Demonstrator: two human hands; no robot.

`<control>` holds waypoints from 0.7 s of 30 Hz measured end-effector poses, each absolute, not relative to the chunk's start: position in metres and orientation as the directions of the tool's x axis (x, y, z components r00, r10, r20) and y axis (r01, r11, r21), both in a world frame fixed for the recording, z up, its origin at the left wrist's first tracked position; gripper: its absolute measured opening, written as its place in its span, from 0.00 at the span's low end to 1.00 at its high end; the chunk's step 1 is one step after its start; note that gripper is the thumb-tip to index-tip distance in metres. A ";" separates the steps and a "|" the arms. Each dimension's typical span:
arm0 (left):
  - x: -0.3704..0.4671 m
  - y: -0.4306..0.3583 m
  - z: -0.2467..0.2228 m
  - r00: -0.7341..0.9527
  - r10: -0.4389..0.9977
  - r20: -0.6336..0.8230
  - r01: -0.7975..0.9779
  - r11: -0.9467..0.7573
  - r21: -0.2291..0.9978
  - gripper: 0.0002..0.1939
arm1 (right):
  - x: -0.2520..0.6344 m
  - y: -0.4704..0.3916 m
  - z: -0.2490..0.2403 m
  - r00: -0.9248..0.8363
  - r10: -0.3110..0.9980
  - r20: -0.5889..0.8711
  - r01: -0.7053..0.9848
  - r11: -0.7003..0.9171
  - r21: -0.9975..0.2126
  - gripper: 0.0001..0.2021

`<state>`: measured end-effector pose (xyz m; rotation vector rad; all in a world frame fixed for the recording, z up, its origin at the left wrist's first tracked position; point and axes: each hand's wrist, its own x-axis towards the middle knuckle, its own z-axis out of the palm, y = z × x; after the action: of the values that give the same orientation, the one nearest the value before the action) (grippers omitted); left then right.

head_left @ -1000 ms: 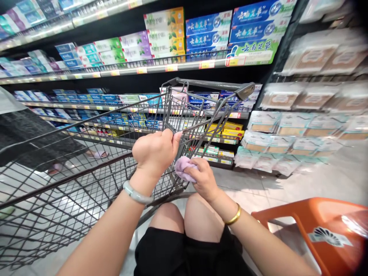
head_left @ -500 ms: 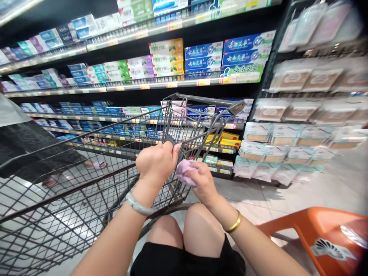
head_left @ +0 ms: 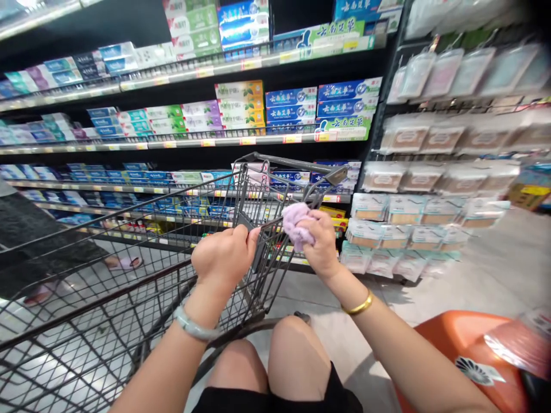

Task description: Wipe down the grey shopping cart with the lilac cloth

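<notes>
My left hand [head_left: 224, 252] is closed around the top rim of a grey wire shopping cart [head_left: 297, 163], thumb pointing along the bar. In my right hand [head_left: 322, 244] is a crumpled lilac cloth [head_left: 294, 222], bunched up beside the cart's handle end. The cloth is close to the cart's upper side bar; whether it touches the metal I cannot tell. Part of it is hidden by my fingers. The cart stands in front of my knees, its wire basket stretching off to the left.
Shelves of toothpaste boxes [head_left: 290, 106] line the back. Hanging packets [head_left: 407, 209] fill a rack to the right. An orange plastic piece [head_left: 447, 338] with a basket stands at lower right. A person's sandalled foot [head_left: 124, 263] shows beyond the cart.
My right hand has lifted the cloth up and to the right, away from my left hand. My left hand keeps its grip on the cart. The view has shifted slightly right.
</notes>
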<state>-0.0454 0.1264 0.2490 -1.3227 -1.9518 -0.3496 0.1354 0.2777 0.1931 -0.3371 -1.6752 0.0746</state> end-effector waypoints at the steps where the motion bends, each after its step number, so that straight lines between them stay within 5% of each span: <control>1: -0.046 0.126 0.249 -0.192 0.685 0.703 0.886 0.429 -0.177 0.31 | 0.138 0.280 0.192 -0.156 0.234 0.960 0.180 0.962 -0.206 0.14; 3: -0.046 0.126 0.249 -0.189 0.687 0.701 0.883 0.431 -0.184 0.30 | 0.146 0.289 0.196 -0.146 0.231 0.962 0.191 0.961 -0.201 0.14; 7: -0.047 0.125 0.247 -0.185 0.673 0.716 0.862 0.461 -0.210 0.29 | 0.161 0.316 0.222 0.183 0.339 0.923 0.241 0.894 -0.377 0.17; 13: -0.048 0.125 0.248 -0.150 0.672 0.725 0.858 0.453 -0.242 0.28 | 0.173 0.332 0.236 -0.099 0.225 0.969 0.260 0.946 -0.193 0.15; 21: -0.043 0.125 0.252 -0.186 0.678 0.711 0.836 0.490 -0.248 0.28 | 0.165 0.346 0.248 0.186 0.307 0.933 0.301 0.886 -0.352 0.16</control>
<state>-0.0430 0.1246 0.2525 -1.2523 -1.9310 -0.2483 0.1652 0.3463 0.2478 -0.5248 -1.4038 0.0043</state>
